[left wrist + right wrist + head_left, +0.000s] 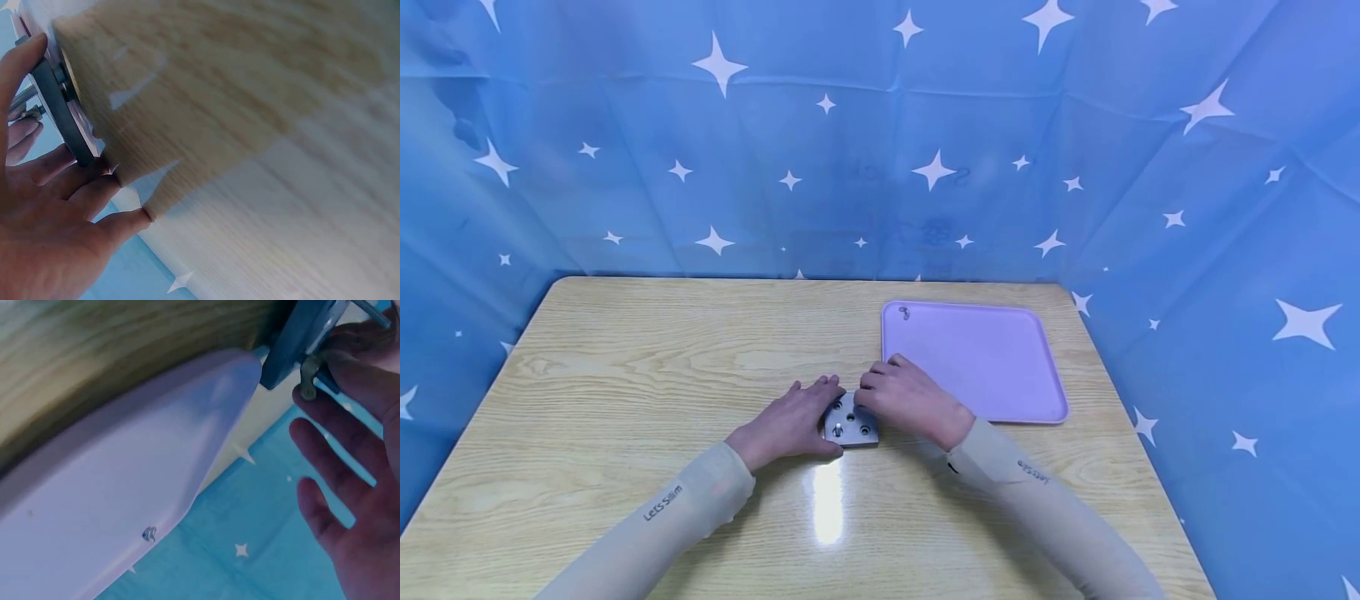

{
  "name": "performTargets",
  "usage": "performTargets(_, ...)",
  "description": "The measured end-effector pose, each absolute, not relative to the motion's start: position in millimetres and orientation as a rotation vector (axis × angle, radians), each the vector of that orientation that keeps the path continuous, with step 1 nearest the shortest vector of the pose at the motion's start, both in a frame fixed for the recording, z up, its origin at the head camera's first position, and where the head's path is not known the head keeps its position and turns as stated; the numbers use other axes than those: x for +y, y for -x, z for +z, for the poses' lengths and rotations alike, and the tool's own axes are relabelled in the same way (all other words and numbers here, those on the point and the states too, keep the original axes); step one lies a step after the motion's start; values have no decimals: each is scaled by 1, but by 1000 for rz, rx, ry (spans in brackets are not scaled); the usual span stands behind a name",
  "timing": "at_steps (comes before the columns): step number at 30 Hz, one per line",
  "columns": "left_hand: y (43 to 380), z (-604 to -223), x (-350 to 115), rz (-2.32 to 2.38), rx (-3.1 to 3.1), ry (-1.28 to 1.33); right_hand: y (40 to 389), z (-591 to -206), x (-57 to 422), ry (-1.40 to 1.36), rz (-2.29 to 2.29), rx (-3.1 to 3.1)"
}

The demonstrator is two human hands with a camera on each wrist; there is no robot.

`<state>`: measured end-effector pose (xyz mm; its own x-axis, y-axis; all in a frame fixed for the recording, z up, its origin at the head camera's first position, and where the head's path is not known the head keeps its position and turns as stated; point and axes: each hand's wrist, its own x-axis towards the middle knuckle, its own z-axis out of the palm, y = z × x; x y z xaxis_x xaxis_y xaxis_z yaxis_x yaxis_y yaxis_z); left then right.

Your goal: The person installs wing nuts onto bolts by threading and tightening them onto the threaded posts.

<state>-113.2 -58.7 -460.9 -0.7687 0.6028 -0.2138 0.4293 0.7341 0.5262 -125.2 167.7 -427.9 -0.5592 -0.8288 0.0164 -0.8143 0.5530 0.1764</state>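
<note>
A small grey metal plate [852, 435] with several holes lies on the wooden table, and a bolt [838, 430] stands up from its near left corner. My left hand [792, 421] holds the plate's left side, thumb at the near edge and fingers at the far edge. Over the far right corner, my right hand [912, 402] pinches a small wing nut [308, 378] between thumb and index finger, right at the plate's face. The other right fingers are spread loosely in the right wrist view. From above, the right hand hides the wing nut.
A purple tray [977, 358] sits to the right, just beyond my right hand. Small metal pieces [904, 313] lie in its far left corner. The wooden table [625, 375] ends at a blue curtain [850, 167] with white stars behind it.
</note>
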Motion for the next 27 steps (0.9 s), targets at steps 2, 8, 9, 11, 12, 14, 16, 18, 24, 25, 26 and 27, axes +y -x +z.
performTargets(2,113,-461,-59,651,2566,-799,124,-431,164,-1378,-228,-2683)
performTargets(8,113,-462,-59,673,2569,-806,117,-436,154,-1242,-150,-2719)
performTargets(9,113,-462,-59,674,2568,-805,116,-437,153,-1227,-142,-2729)
performTargets(11,113,-462,-59,676,2567,-802,115,-437,151,-1198,-104,-2759)
performTargets(12,113,-462,-59,673,2567,-803,115,-437,152,-1185,-74,-2782)
performTargets(14,113,-462,-59,665,2570,-809,115,-435,154,-1172,-9,-2824)
performTargets(16,113,-462,-59,658,2573,-818,116,-431,159,-1202,30,-2861)
performTargets(18,113,-462,-59,653,2575,-828,118,-425,165,-1277,1,-2888)
performTargets(24,114,-462,-60,658,2572,-843,121,-413,179,-1524,-133,-2849)
performTargets(25,114,-462,-60,656,2573,-843,122,-413,179,-1537,-136,-2843)
performTargets(26,114,-462,-60,655,2572,-840,122,-414,179,-1547,-142,-2833)
performTargets(27,114,-462,-60,657,2571,-836,122,-415,179,-1552,-148,-2823)
